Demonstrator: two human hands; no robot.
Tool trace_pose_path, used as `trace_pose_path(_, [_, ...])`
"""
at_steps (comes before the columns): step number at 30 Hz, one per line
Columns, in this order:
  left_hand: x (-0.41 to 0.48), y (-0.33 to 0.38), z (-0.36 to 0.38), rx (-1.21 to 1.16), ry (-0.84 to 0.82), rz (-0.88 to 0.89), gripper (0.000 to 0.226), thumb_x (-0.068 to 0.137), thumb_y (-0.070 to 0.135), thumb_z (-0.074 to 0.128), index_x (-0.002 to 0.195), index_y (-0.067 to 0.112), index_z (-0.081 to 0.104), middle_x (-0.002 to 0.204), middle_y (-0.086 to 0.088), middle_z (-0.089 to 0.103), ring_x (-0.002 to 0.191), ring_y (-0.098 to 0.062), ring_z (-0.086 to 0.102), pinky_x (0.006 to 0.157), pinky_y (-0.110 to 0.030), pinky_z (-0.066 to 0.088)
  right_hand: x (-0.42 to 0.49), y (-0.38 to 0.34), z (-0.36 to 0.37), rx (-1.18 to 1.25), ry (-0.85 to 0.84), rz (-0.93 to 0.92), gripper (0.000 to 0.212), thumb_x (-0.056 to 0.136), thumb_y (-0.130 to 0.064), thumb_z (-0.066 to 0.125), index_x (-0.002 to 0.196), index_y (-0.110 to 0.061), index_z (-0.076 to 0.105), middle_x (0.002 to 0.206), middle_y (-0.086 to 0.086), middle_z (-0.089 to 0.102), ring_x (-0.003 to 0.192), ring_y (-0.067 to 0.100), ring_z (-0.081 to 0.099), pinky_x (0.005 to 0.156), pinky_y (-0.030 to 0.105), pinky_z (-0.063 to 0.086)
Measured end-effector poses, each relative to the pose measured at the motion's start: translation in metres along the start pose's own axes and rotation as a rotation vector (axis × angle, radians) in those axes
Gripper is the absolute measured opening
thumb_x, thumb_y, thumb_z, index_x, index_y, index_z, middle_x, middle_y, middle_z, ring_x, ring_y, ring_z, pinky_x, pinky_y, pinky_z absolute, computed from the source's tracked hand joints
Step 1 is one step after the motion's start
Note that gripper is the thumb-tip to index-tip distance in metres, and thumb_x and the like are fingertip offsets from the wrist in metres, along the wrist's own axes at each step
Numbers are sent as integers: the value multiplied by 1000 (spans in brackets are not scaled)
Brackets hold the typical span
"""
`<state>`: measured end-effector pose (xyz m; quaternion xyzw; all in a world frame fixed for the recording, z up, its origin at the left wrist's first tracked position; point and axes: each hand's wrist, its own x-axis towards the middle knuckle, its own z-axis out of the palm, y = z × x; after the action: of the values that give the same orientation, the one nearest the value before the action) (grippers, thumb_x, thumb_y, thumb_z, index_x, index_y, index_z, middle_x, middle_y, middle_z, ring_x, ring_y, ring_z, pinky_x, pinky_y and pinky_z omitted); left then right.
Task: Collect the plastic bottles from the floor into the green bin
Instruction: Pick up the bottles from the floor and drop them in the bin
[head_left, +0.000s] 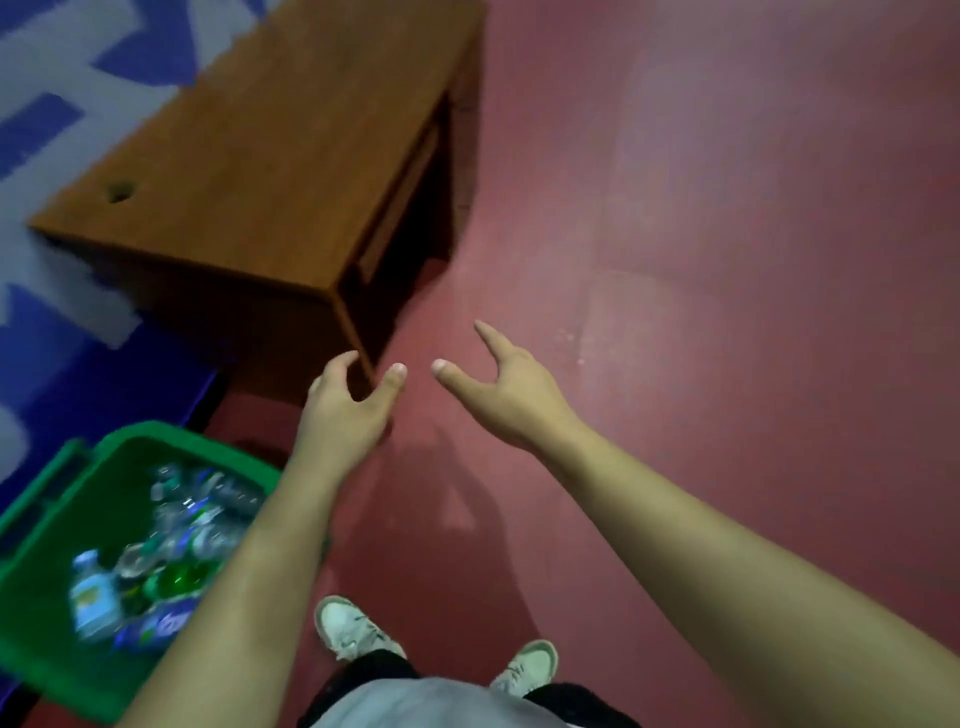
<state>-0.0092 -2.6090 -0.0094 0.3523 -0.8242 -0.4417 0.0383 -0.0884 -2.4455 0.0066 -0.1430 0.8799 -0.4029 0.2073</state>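
Both hands (343, 410) (511, 400) bare (loosely spread) beside green bin (47, 525)

Head-worn view, steeply downward, near the floor (727, 260), wide-angle

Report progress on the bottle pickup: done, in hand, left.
Done: a heap of plastic bottles lies in the green bin. In hand: nothing; the left hand and right hand are both empty, held out over the red floor. Left: no bottle shows on the floor in view; whatever lies beyond the frame cannot be judged.
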Motion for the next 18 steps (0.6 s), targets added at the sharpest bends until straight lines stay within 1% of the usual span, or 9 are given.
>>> trace_pose_path(2, [-13,46,58,17,-92,70,74,83,60,59,144,24,39,149,-6,38,134,-22,41,109,-37,35,-22,49,-59,44,93,69,86,85,-67,57,156,-29,26,159,-2,32,146,15,30,115,33,30])
trace_pose_path(4, [-28,90,115,63,-160,138,69,84,57,60,141,21,43,145,-8,43,131,-23,44,109,-35,35,-43,95,-114,71,174,144,85,85,-67,56,156,-30,26,159,-2,33,146,17,30,116,35,30])
trace_pose_path(7, [-49,147,204,144,-281,270,56,87,50,60,131,15,54,134,-10,54,126,-24,49,104,-33,36,-71,167,-185,106,307,270,80,89,-62,57,155,-29,27,157,2,35,144,20,34,113,34,30])
trace_pose_path(9, [-64,176,268,177,-377,334,50,88,45,62,124,11,58,127,-11,60,121,-25,53,101,-34,40,-91,216,-225,112,389,384,76,90,-59,56,154,-27,30,154,7,39,141,24,39,111,36,34])
trace_pose_path(15, [-125,264,472,234,-692,476,46,88,40,63,120,8,59,124,-13,62,118,-25,56,101,-35,41,-157,363,-340,161,633,688,67,93,-53,54,150,-22,37,146,11,49,134,26,46,107,37,40])
trace_pose_path(18, [-177,317,565,262,-885,560,39,89,39,63,115,10,61,119,-9,65,113,-22,58,100,-34,43,-202,422,-396,206,746,845,63,93,-49,56,147,-21,41,142,12,52,132,26,48,104,34,40])
